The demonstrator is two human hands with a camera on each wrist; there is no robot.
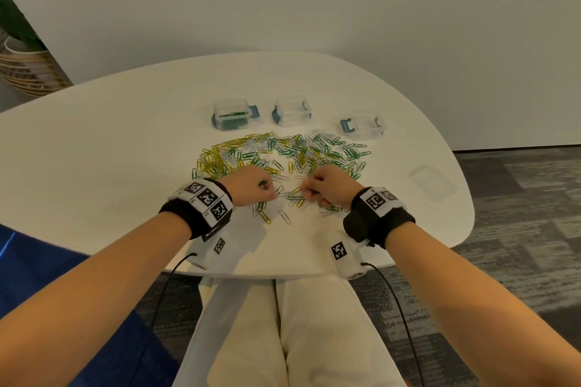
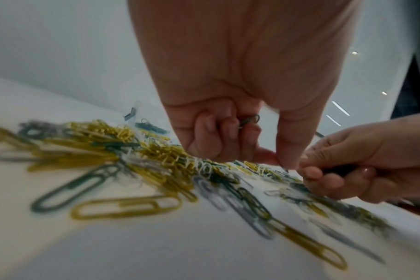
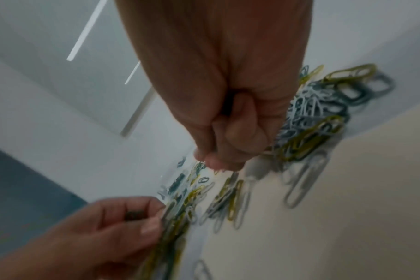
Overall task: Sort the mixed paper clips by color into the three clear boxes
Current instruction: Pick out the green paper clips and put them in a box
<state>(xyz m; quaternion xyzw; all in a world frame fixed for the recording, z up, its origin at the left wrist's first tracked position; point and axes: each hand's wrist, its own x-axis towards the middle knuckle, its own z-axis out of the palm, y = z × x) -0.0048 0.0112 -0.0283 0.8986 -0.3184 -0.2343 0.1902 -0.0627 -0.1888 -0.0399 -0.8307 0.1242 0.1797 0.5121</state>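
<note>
**Green Clips Held Over the Pile**

The left hand is curled up tight, and green paper clips are held inside its fingers. The thumb and first finger are pressed together down near the desk.

The right hand is curled up too. Something dark is gripped in it (it can be seen from the left wrist view, but it is too blurry to name). The tips of its fingers are pinched together just above the clips on the desk. The two hands are held very near each other, almost touching.

A big mixed pile of paper clips in yellow, green and white is spread just past the fingers. A few loose clips are lying under and between the hands.

Three clear boxes are set in a row farther past the pile. Green clips are seen in the left box. Nothing can be made out in the middle box or the right box.
</note>
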